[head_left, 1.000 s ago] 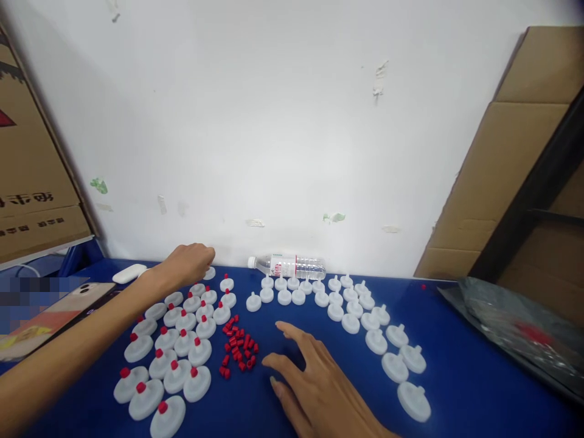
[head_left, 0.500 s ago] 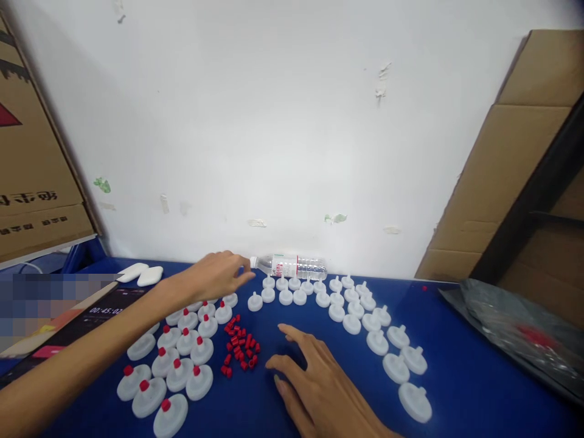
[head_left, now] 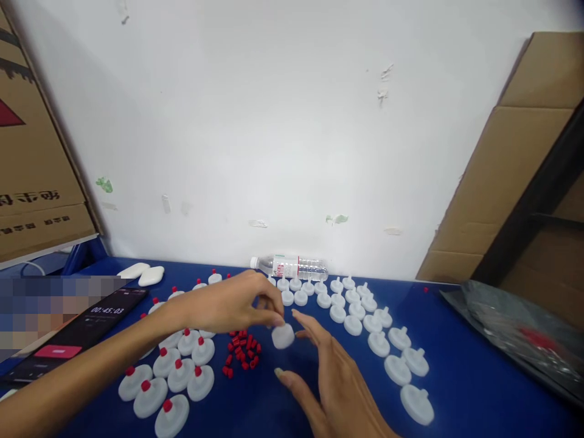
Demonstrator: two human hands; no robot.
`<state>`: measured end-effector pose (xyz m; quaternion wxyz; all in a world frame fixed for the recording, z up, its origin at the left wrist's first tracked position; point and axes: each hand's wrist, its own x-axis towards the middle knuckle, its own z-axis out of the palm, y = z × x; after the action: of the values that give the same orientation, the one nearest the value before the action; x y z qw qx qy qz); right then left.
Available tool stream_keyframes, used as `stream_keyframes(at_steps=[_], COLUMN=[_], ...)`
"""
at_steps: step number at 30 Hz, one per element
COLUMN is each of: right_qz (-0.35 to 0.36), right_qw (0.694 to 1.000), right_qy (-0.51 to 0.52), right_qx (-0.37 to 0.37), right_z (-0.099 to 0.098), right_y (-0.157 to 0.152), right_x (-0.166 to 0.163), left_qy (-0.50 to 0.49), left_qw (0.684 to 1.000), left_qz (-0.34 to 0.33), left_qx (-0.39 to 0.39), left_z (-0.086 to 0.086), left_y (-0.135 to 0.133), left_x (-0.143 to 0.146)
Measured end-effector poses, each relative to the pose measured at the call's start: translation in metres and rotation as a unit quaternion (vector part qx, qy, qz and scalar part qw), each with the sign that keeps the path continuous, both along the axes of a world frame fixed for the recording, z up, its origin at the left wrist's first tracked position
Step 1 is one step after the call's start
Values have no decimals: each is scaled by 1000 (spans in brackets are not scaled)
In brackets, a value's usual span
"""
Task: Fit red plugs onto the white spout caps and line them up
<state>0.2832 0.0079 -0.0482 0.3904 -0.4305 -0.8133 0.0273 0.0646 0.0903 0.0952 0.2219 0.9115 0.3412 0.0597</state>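
Between its thumb and fingers, my left hand pinches a round white nozzle cap above the middle of the table. Just right of it, my right hand is open, thumb and fingers apart and curved toward the held cap. Under and beside my left hand lies a loose pile of small red tips. To the left stand several white nozzle caps with red tips on their spouts, partly covered by my left arm. An arc of white nozzle caps without red tips runs along the back and right.
A clear plastic bottle lies against the wall behind the caps. On the left are a phone showing a timer and two white oval objects. A grey plastic bag lies at right, beside leaning cardboard.
My left hand has come back from near the bottle, toward me and right, and now holds a white nozzle cap. My right hand has turned slightly toward it.
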Motion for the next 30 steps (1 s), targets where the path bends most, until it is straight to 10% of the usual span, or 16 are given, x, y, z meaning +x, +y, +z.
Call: stream_keyframes(at_steps=[6,17,30], right_qz=[5,-16,20], right_qw=[1000,1000,999], right_qy=[-15,-26,-25], right_qx=[24,-7,11], right_z=[-1,6,9], right_y=[1,-4,-4], right_x=[-2,-5,-3], left_qy=[-57,139,168], left_qw=[995,977,976], left_qz=[-44,153,141], left_qx=[-64,60,1], left_z=[1,-28,-41], left_y=[-11,25,37], left_x=[9,-28,-33])
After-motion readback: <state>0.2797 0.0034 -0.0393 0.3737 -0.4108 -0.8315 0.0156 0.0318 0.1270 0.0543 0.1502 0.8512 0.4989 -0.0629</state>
